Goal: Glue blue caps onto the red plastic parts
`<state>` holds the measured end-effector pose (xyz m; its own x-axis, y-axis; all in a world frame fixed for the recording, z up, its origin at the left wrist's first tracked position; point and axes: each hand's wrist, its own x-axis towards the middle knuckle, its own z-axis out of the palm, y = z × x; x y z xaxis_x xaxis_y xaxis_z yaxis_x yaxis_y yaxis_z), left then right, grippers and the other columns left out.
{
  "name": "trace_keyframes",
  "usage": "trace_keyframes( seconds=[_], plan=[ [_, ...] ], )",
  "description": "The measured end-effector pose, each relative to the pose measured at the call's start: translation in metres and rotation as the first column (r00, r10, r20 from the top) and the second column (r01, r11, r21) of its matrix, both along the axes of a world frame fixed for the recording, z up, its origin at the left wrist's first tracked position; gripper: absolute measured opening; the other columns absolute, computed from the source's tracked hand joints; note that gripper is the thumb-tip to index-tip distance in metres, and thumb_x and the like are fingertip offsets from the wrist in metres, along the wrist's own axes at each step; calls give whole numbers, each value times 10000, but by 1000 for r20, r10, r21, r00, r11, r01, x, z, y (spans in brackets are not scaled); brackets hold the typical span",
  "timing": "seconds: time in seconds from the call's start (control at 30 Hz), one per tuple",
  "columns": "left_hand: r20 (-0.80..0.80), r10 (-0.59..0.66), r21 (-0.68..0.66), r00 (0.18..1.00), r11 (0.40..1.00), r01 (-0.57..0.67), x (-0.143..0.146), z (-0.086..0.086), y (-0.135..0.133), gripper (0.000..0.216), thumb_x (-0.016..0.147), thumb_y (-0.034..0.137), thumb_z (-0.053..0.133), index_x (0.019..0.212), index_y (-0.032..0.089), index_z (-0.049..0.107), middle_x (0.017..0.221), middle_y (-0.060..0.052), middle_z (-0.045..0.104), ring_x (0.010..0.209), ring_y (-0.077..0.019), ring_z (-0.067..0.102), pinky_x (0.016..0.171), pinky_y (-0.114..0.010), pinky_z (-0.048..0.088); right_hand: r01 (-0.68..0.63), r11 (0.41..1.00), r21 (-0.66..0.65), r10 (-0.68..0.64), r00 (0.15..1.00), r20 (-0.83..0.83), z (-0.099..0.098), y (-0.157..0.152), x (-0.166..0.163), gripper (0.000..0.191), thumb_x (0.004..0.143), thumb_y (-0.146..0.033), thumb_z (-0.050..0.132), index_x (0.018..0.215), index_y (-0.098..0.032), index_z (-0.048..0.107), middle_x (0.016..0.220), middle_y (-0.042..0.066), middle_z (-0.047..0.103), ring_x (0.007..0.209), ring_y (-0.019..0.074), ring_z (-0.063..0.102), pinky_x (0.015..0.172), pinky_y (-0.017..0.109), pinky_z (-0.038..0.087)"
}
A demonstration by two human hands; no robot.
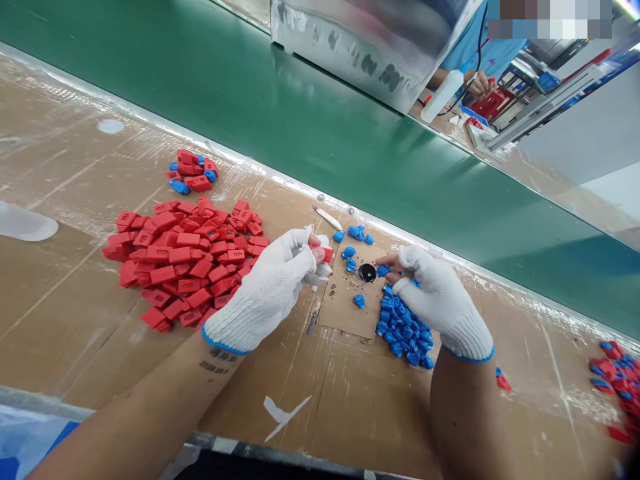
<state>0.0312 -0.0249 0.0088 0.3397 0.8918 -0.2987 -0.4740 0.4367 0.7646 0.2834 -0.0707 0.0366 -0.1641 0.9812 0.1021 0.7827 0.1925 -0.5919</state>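
Observation:
My left hand [273,283], in a white knit glove with bare fingertips, is closed on a small red plastic part [328,254]. Gloved the same way, my right hand [435,293] pinches a small blue plastic part [383,271] at its fingertips. That part is beside a small round pot of black liquid [367,273] on a stained piece of cardboard [345,313]. A heap of blue parts [405,330] lies under and beside my right hand. Several loose blue parts [349,253] surround the pot. Left of my left hand spreads a large pile of red parts [185,257].
A green conveyor belt [200,87] crosses behind the brown worktop [60,293]. Joined red and blue pieces lie in a small group [193,172] and a pile [617,380]. A white pen-like tool [329,219] lies near the belt. Across it, a person's hand [481,85] works.

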Motion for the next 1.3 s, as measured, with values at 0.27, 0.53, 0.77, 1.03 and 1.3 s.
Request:
trace_keyframes(
  seconds=[0.27, 0.53, 0.77, 1.03, 1.3],
  plan=[
    [151, -156, 37, 976, 988, 152, 7, 0, -13, 383, 754, 282, 961, 899, 182, 621, 892, 3, 704, 773, -110, 705, 733, -228, 580, 141, 940, 310, -21, 932, -361, 20, -18, -27, 297, 872, -127, 741, 744, -252, 504, 1005, 1, 836, 924, 196, 788, 747, 331, 634],
    [161, -230, 131, 960, 969, 211, 10, -3, -26, 352, 792, 380, 950, 912, 176, 690, 834, -7, 706, 695, -126, 671, 673, -275, 551, 148, 957, 250, -16, 886, -463, 31, -23, -59, 346, 866, -189, 729, 641, -250, 473, 928, 19, 828, 821, 210, 778, 653, 341, 644],
    [86, -145, 263, 986, 958, 118, 7, -6, -24, 328, 763, 232, 934, 971, 213, 681, 926, -9, 757, 778, -129, 696, 726, -268, 551, 191, 942, 277, -44, 887, -460, 27, -24, -60, 216, 877, -247, 749, 718, -261, 604, 878, 17, 807, 815, 224, 763, 645, 351, 631],
    [-70, 21, 502, 997, 865, 17, 5, 4, -26, 252, 785, 32, 777, 840, 223, 624, 932, 15, 722, 845, -128, 675, 752, -261, 539, 170, 926, 338, 20, 871, -491, 21, -24, -71, 412, 874, -135, 746, 625, -224, 431, 961, -43, 843, 740, 145, 740, 658, 286, 585],
    [-151, 102, 577, 983, 817, 3, 4, 7, -27, 337, 747, 29, 780, 735, 222, 505, 845, 16, 674, 798, -147, 635, 732, -292, 527, 166, 941, 293, -15, 890, -456, 17, -24, -75, 215, 911, -186, 717, 719, -248, 645, 892, -10, 830, 626, 148, 685, 572, 303, 559]
  ],
)
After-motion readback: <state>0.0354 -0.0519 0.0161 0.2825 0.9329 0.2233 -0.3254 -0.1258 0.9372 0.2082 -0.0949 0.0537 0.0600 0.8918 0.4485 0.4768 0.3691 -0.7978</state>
